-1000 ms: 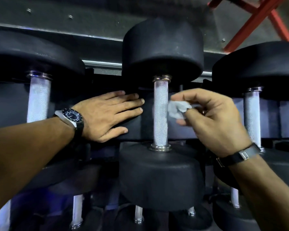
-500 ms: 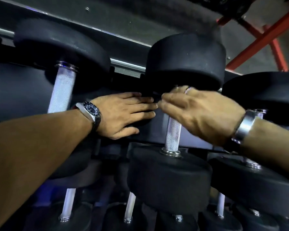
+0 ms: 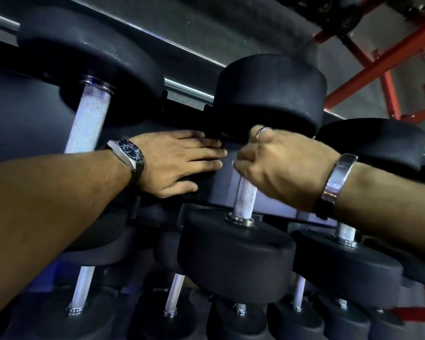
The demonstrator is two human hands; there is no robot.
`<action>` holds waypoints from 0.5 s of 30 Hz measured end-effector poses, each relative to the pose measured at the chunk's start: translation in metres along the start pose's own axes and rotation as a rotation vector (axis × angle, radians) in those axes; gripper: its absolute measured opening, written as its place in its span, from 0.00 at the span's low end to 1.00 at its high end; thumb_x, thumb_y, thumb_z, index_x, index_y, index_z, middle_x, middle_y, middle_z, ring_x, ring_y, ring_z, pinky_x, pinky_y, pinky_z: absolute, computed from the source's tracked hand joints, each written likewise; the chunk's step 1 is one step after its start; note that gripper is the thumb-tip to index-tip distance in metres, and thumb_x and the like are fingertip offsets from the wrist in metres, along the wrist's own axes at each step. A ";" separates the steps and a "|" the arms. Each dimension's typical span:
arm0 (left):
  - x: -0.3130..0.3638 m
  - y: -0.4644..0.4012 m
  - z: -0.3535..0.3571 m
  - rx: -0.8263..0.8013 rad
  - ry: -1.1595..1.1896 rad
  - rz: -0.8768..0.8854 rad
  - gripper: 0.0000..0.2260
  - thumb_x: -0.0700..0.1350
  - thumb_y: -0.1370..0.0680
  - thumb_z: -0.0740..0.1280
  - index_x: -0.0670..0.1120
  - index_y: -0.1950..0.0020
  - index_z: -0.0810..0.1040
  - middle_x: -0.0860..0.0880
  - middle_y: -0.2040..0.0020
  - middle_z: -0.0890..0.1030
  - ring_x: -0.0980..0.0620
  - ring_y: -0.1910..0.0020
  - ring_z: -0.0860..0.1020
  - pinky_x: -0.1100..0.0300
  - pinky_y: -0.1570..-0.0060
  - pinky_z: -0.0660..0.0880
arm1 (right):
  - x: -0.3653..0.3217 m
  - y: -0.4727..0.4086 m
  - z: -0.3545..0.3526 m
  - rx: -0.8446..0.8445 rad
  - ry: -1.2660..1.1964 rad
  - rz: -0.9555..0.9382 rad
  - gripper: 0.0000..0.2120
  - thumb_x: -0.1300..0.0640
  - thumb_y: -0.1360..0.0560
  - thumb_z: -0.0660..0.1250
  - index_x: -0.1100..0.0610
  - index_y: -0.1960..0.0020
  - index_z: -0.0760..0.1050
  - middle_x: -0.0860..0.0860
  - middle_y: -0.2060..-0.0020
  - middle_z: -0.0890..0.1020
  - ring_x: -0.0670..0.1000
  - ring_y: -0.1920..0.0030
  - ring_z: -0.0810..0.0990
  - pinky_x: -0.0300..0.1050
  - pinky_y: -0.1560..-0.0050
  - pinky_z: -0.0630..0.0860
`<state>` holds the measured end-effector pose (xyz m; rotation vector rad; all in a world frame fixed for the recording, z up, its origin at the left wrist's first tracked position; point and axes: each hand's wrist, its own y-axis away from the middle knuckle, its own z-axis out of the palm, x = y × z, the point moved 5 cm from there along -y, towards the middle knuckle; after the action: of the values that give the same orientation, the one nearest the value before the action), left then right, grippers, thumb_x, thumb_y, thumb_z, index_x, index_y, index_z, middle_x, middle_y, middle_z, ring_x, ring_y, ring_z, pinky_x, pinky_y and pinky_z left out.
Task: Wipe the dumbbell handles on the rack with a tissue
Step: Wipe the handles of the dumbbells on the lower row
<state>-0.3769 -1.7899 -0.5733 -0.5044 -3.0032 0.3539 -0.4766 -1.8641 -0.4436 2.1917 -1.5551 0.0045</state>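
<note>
Gym (racked dumbbells; red frame)

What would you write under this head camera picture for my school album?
Right hand grips the middle dumbbell handle while the left hand rests flat on the rack.

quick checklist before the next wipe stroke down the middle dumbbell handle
1. Right hand curled round the top of the middle dumbbell handle: ok.
2. Tissue between hand and handle: cannot tell, the fingers hide it.
3. Left hand flat on the black rack pad, clear of the stroke path: ok.
4. Lower stretch of handle bare and reachable down to the collar: ok.
5. Dumbbell seated on the rack, lower head in place: ok.
6. Handle clean so far: cannot tell.
</note>
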 end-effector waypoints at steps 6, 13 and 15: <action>0.001 0.000 -0.001 0.008 -0.005 0.000 0.28 0.59 0.19 0.55 0.45 0.23 0.67 0.45 0.22 0.64 0.44 0.24 0.64 0.48 0.24 0.56 | -0.010 -0.001 0.007 -0.096 -0.038 -0.063 0.23 0.58 0.28 0.43 0.54 0.64 0.77 0.51 0.67 0.79 0.58 0.60 0.76 0.51 0.66 0.77; 0.001 -0.001 -0.004 0.005 -0.013 -0.001 0.28 0.58 0.20 0.56 0.44 0.24 0.68 0.44 0.22 0.65 0.43 0.25 0.66 0.47 0.25 0.57 | -0.012 0.004 0.005 -0.246 -0.117 -0.024 0.34 0.51 0.32 0.29 0.51 0.50 0.73 0.48 0.50 0.77 0.55 0.48 0.75 0.48 0.63 0.71; 0.001 -0.001 -0.004 -0.007 -0.008 -0.006 0.28 0.59 0.20 0.55 0.44 0.24 0.68 0.44 0.22 0.65 0.43 0.25 0.66 0.47 0.25 0.58 | -0.011 0.006 -0.001 -0.260 -0.148 0.025 0.29 0.51 0.29 0.34 0.52 0.51 0.74 0.49 0.53 0.78 0.56 0.50 0.77 0.48 0.65 0.71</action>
<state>-0.3774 -1.7900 -0.5693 -0.4952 -3.0143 0.3466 -0.4855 -1.8558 -0.4430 2.0056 -1.5634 -0.3408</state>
